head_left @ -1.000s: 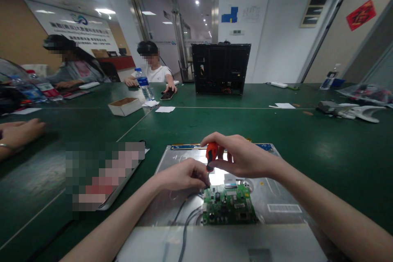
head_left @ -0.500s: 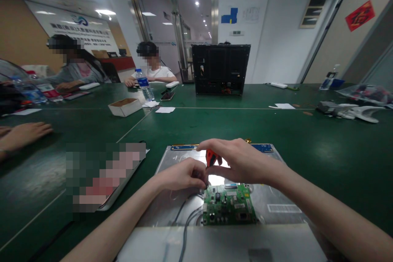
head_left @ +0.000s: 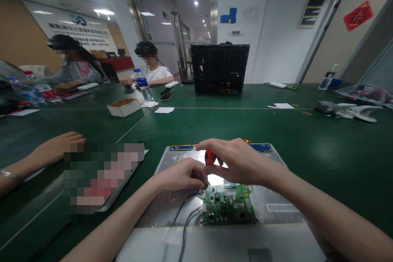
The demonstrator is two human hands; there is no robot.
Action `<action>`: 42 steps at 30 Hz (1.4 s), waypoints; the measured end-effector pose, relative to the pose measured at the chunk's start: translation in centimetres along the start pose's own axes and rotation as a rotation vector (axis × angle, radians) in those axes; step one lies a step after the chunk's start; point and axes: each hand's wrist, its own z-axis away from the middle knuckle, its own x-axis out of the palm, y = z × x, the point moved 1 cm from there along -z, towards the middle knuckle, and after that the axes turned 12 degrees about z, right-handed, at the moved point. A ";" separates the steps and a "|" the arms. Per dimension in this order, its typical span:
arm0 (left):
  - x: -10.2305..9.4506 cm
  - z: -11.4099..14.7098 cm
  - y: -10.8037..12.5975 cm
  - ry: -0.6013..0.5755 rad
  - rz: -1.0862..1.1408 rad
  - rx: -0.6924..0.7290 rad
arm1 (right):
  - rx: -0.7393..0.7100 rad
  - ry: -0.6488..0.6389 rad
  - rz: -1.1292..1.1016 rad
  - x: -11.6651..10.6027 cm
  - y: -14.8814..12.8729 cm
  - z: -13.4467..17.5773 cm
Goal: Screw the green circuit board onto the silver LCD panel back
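Note:
My right hand (head_left: 241, 160) grips the red-and-black handle of a screwdriver (head_left: 210, 158), which stands upright over the far left corner of a green circuit board (head_left: 229, 206). The fingers of my left hand (head_left: 190, 174) are pinched together around the lower end of its shaft. The tip is hidden by those fingers. Beneath both hands lies a silvery metal panel (head_left: 284, 196) with blue strips (head_left: 260, 147) along its far edge. Grey cables (head_left: 185, 231) run from the board's left side toward me.
Left of the panel lies a flat, blurred-out object (head_left: 107, 180), with another person's hand (head_left: 63, 147) near it. Farther off are an open white box (head_left: 124, 108), a water bottle (head_left: 143, 85) and a black casing (head_left: 220, 69). A grey-white tool-like object (head_left: 345, 110) lies at right.
The other person's hand at the left has moved right, toward the blurred-out object. My hands keep nearly the same place, and the screwdriver handle appears slightly turned.

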 end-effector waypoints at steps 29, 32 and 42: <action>0.0 -0.1 0.1 0.001 -0.039 -0.021 | -0.068 -0.021 -0.065 -1.1 -0.3 0.4; 0.0 -0.1 0.1 0.005 -0.061 -0.026 | -0.056 -0.019 -0.006 -1.0 -0.4 0.3; -0.2 -0.1 0.2 0.010 -0.096 -0.024 | -0.076 -0.042 0.081 -1.7 -0.8 0.7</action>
